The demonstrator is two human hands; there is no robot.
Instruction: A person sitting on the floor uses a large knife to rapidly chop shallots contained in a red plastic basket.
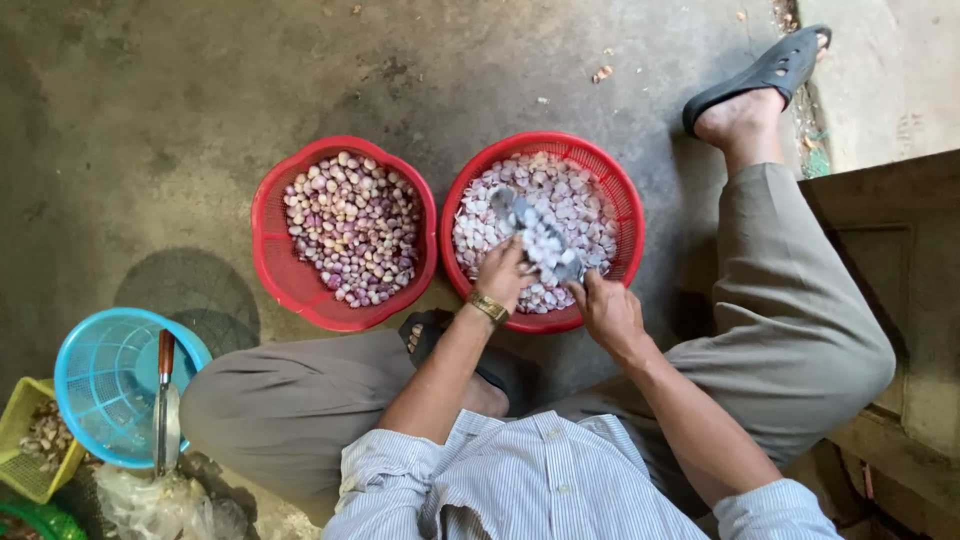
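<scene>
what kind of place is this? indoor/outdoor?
Probably a home yard or porch used for food prep, at floor level: bare concrete floor, two red baskets of garlic cloves, a person in sandals sitting low.

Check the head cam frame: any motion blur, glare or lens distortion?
Head view: motion blur smears the falling garlic skins between the left hand and right hand; the two red baskets, left one and right one, stay sharp. Light is soft and diffuse, no glare. The blue basket throws a faint mesh shadow on the concrete floor. Wide-angle stretch at edges.
</scene>
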